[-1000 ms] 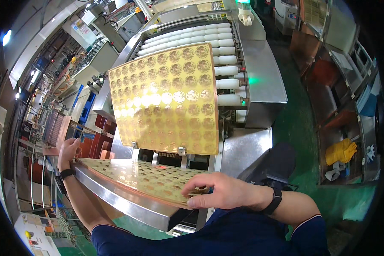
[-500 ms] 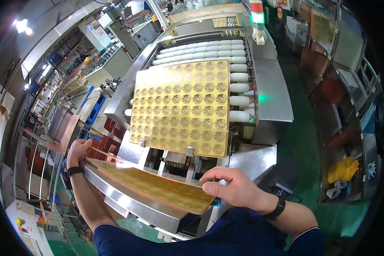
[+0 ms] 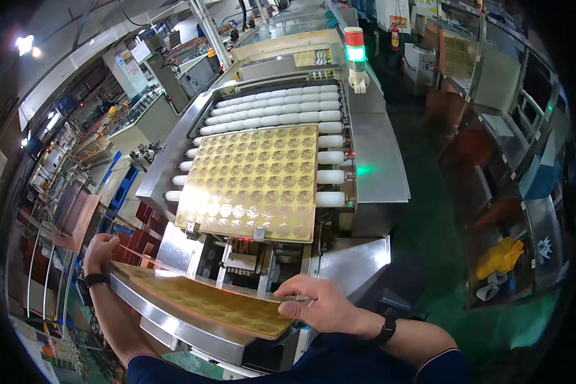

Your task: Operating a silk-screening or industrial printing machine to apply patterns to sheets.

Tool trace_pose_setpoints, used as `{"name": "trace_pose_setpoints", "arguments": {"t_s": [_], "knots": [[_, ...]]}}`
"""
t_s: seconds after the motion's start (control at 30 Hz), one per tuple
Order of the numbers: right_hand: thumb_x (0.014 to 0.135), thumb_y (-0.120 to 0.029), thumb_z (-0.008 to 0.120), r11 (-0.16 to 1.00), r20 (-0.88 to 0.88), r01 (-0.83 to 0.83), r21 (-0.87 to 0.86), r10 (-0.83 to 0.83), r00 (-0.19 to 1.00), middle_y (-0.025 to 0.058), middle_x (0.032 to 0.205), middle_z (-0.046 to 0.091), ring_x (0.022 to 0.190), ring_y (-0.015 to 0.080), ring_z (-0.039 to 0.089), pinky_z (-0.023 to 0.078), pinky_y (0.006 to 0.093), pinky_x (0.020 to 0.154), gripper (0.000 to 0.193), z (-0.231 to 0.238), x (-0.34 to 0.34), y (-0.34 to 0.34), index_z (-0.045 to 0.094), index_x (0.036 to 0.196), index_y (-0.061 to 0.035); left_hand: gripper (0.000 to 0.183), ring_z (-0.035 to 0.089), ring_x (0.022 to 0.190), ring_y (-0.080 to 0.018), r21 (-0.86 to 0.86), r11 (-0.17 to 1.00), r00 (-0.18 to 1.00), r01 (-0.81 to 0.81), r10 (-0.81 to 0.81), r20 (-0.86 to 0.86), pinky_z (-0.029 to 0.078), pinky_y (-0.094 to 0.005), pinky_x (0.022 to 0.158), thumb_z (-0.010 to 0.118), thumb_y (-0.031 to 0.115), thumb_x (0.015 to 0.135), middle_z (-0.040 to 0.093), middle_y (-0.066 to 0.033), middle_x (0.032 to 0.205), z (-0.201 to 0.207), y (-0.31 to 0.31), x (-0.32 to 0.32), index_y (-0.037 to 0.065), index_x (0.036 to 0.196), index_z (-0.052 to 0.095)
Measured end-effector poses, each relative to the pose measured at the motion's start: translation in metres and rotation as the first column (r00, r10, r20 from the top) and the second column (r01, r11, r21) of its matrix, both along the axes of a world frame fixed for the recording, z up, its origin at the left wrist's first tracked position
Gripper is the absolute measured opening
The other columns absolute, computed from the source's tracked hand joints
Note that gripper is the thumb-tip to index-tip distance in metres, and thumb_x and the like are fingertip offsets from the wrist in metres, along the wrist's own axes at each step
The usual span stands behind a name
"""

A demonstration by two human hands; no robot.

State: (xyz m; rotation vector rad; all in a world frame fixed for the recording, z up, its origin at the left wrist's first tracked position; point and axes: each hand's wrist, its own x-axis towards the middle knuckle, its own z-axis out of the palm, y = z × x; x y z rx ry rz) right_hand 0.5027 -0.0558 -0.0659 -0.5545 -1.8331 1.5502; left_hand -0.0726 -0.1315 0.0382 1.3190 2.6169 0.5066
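My left hand (image 3: 100, 253) is closed at the left end of a thin yellow panel (image 3: 198, 299), whose patterned face is seen at a steep slant. At its right end, my right hand (image 3: 317, 304) pinches with thumb and forefinger; the exact contact is partly hidden. This panel is over a metal-edged tray (image 3: 173, 320) close to my body. Beyond it, a larger-looking yellow panel (image 3: 253, 179) with rows of round copper-toned patterns rests on white rollers (image 3: 278, 109). Two small metal stops (image 3: 259, 233) stand along its near edge.
Steel machine sides (image 3: 377, 166) flank the rollers. A signal tower (image 3: 356, 57) glows green at the far right. Racks with copper-coloured sheets and yellow gloves (image 3: 499, 257) stand right of a green floor aisle. A copper-coloured sheet (image 3: 77, 221) leans at the left.
The far panel, tilted up before, now lies flatter on the rollers, uncovering more of them behind it. The view has shifted slightly; both hands stay at the ends of the near panel.
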Motion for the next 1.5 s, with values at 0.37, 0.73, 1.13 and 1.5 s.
{"name": "trace_pose_setpoints", "arguments": {"t_s": [0.37,0.73,1.13,1.5], "knots": [[0.081,-0.005,0.07,0.893,0.005,0.083,0.442,-0.095,0.996,0.012,0.099,0.066,0.093,0.0324,0.063,0.051,0.0405,0.079,0.034,-0.037,-0.008,0.001,0.064,0.114,-0.004,0.04,0.062,0.059,-0.0173,-0.031,0.995,0.995,-0.096,0.094,-0.045,0.047,-0.0339,0.058,0.062,0.033,0.088,0.065,-0.0088,0.065,0.009,0.002,0.026,-0.004,0.074,0.069],[0.081,-0.004,0.069,0.897,-0.008,0.085,0.434,-0.091,0.996,0.013,0.1,0.066,0.092,0.0337,0.063,0.052,0.041,0.077,0.035,-0.04,-0.009,0.001,0.063,0.115,-0.004,0.035,0.06,0.052,-0.0177,-0.003,0.992,0.989,-0.125,0.125,-0.074,0.047,-0.0337,0.05,0.064,0.029,0.085,0.062,-0.0081,0.059,0.012,0.001,0.032,-0.002,0.068,0.067],[0.085,-0.006,0.068,0.903,-0.007,0.074,0.424,-0.079,0.997,0.014,0.102,0.067,0.092,0.0341,0.064,0.052,0.0411,0.079,0.032,-0.04,-0.008,0.0,0.063,0.116,-0.0039,0.036,0.058,0.047,-0.0167,0.021,0.998,0.995,-0.055,0.057,-0.085,0.045,-0.0321,0.045,0.061,0.027,0.085,0.06,-0.0078,0.055,0.003,0.001,0.013,-0.003,0.064,0.066],[0.086,-0.008,0.067,0.918,0.029,0.039,0.395,-0.055,0.998,0.0141,0.103,0.067,0.093,0.0336,0.064,0.052,0.041,0.08,0.031,-0.036,-0.007,0.001,0.063,0.116,-0.0024,0.037,0.065,0.059,-0.0184,0.023,0.995,0.993,-0.098,0.099,-0.064,0.052,-0.0347,0.058,0.064,0.029,0.087,0.067,-0.0096,0.063,0.01,0.001,0.029,-0.003,0.069,0.069]]}}
